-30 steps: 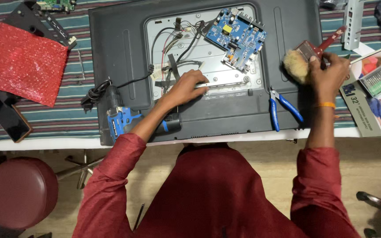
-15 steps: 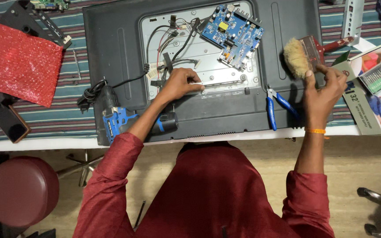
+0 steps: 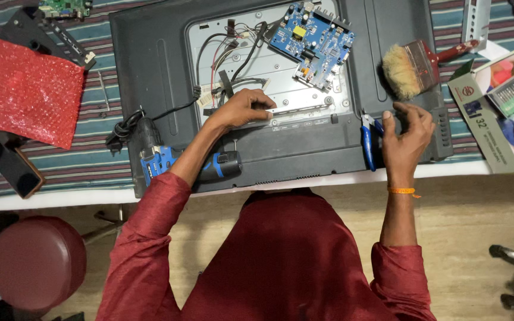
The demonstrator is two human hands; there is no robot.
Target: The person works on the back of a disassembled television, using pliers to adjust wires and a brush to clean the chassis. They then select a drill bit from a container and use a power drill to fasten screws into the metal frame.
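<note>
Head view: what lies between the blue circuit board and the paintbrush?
Only bare dark back panel of the opened TV separates the blue circuit board from the paintbrush in the head view.

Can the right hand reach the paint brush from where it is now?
Probably yes: the right hand is open just below the brush, which lies free on the dark back panel, nothing between them.

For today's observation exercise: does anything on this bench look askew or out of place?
Yes. The blue circuit board sits tilted across the opened back of the dark panel, not square with it, and loose wires trail beside it. The paintbrush lies on the panel itself.
</note>
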